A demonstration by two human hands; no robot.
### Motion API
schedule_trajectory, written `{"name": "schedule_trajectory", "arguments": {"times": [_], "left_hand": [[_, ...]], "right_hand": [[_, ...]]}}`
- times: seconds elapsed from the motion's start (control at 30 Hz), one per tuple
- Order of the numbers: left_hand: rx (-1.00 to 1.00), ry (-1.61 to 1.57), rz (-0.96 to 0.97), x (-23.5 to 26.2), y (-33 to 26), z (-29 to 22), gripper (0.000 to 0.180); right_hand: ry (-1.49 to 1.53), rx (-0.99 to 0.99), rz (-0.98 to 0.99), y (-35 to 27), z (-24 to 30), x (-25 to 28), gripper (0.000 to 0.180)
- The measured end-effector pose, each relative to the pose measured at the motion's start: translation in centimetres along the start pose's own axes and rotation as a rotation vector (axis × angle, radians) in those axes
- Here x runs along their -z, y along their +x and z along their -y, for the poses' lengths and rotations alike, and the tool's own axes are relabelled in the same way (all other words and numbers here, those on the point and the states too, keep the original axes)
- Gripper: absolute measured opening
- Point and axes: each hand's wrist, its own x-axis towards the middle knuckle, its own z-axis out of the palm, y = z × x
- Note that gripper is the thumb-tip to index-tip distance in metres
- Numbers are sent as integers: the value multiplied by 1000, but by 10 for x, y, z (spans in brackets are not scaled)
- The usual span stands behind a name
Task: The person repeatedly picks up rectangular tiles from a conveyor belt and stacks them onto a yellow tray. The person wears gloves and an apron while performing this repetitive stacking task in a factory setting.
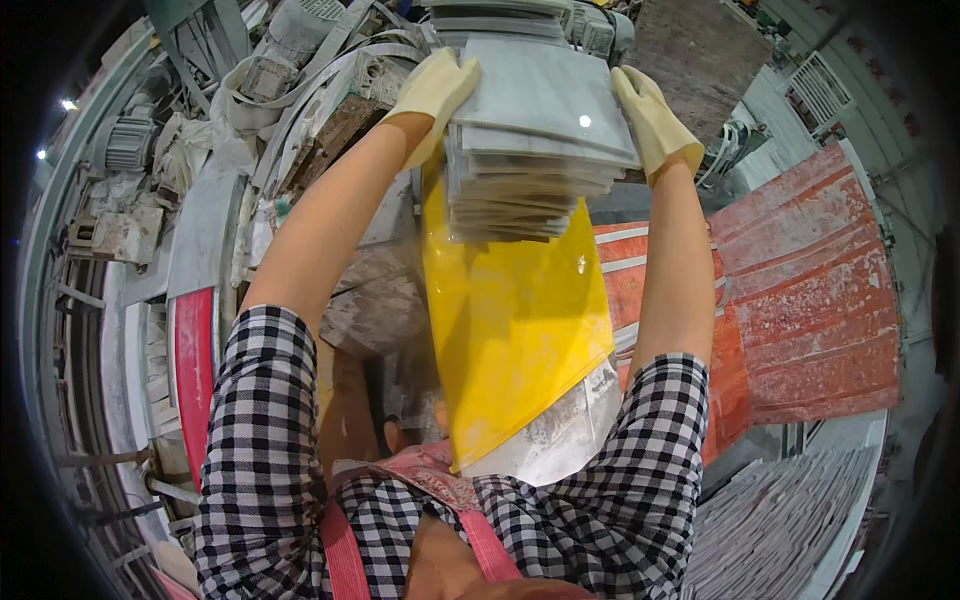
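Head view: nearest you are your checkered sleeves [255, 430] and pink straps [347, 555], then a yellow sheet [510, 340] spread ahead of your chest. Beyond its middle stands an uneven stack of thin slabs [520, 195], with a pale grey slab [540, 90] on top. Your gloved left hand [437, 85] grasps that slab's left edge; your gloved right hand [655, 122] grasps its right. Farther off sit more slabs [500, 22] and a grey motor [597, 30].

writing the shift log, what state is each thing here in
Top slab, flat, no break visible
Slab stack, edges uneven
Left grip, gloved, at top slab's left edge
Right grip, gloved, at top slab's right edge
Yellow sheet, glossy
Red sheet, streaked whitish
Left motor, can't tell if running
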Motion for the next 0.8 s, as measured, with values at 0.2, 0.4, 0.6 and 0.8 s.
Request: {"name": "schedule_trajectory", "arguments": {"times": [0.2, 0.4, 0.6, 0.8], "left_hand": [[-195, -392, -265, 27, -44, 38, 52], [-2, -260, -182, 78, -203, 189, 32], [384, 448, -426, 179, -368, 358, 37], [567, 950, -329, 195, -467, 429, 57]], "right_hand": [[424, 92, -327, -96, 2, 33, 50], [306, -194, -46, -261, -14, -11, 43], [250, -357, 146, -356, -58, -83, 46], [-102, 121, 147, -336, -21, -98, 39]]}}
